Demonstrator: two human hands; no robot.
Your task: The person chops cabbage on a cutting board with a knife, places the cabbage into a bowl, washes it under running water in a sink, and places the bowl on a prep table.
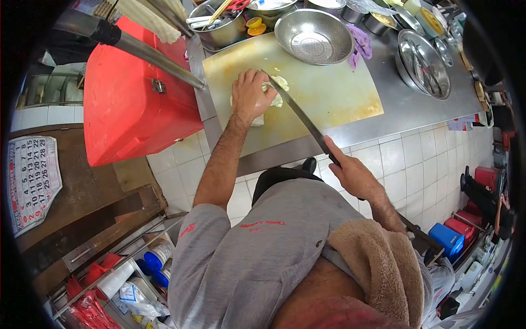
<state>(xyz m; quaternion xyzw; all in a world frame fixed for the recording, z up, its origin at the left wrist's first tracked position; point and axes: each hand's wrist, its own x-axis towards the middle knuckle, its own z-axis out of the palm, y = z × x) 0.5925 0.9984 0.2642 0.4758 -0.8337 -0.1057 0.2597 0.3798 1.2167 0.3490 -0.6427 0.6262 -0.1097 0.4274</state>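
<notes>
A long knife point(300, 113) is held by its dark handle in my right hand point(353, 174), which is closed around it near the table's front edge. Its blade slants up and left across the cutting board point(334, 93), and the tip is beside my left hand. My left hand point(252, 94) presses down with bent fingers on a pale food piece whose outline is partly hidden. Chopped whitish-green bits point(280, 83) lie just right of those fingers. Another white chunk point(258, 120) shows below the left palm.
A perforated metal bowl point(314, 35) rests on the board's back edge, beside a purple cloth point(360, 45). A pot with utensils point(219, 34) and orange halves point(255, 26) are behind the board. At right is a bowl of tongs point(423, 64). A red cooler point(137, 98) stands left.
</notes>
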